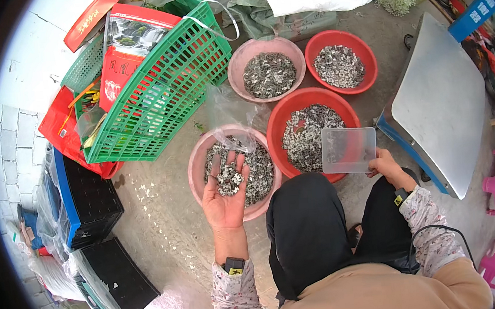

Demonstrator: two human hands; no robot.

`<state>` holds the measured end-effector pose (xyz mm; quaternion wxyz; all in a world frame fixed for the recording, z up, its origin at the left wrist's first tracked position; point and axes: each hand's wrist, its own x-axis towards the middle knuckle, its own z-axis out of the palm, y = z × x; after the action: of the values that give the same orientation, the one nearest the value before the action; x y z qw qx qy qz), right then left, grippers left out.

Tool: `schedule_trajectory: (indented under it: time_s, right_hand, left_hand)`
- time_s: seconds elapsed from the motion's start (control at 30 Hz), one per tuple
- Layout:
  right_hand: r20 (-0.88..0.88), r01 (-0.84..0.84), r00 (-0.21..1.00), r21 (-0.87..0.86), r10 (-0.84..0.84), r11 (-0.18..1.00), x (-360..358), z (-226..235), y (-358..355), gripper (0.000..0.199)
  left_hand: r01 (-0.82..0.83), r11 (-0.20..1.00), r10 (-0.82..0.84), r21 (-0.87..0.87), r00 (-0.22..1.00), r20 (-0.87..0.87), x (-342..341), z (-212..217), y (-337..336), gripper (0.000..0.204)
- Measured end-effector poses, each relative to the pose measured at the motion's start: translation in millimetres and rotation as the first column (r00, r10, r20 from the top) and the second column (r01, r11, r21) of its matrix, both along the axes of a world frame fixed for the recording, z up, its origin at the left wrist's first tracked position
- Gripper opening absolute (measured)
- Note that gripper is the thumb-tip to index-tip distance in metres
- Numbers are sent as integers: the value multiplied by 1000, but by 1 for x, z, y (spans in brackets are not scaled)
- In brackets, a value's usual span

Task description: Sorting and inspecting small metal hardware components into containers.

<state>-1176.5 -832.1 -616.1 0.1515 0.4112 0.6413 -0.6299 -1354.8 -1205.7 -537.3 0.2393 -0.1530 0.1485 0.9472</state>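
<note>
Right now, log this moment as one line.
left hand: palm up, cupping small metal parts over pink basin | right hand: holding clear plastic box by red basin

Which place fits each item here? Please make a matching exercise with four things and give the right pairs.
Things:
1. clear plastic tub
2. handful of small metal pieces
3. green crate
4. metal scale platform

Places:
A. tipped on its side at the upper left
B. in the right hand, over a red basin
C. on the floor at the right
D. on the open left hand, over a pink basin

Pairs: 1-B, 2-D, 3-A, 4-C
</note>
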Motion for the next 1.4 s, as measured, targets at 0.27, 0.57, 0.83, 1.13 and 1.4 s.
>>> schedule_trajectory:
  time_s: [0.27, 0.57, 0.83, 1.13, 1.4]
  right_hand:
    - [18, 17, 1000, 1, -17, 1000, 0, -3, -1, 48]
    - [22, -2, 1000, 9, 2, 1000, -4, -2, -3, 48]
    - [-6, -22, 1000, 32, 22, 999, -3, -4, -7, 43]
    - [-43, -20, 999, -4, 20, 1000, 11, -5, 8, 45]
    - [-98, -42, 995, -56, 36, 998, 27, -12, 16, 45]
  left_hand:
    - [0, 1000, 0, -3, 1000, 2, 0, 5, 2, 46]
    - [5, 1000, -6, -21, 999, -36, -1, 8, 1, 48]
    - [-8, 994, 0, -113, 998, -68, 1, -9, -12, 49]
    - [21, 996, -26, -86, 998, -60, 15, 24, 13, 44]
    - [-135, 987, 128, -83, 988, -84, 43, 67, 14, 43]
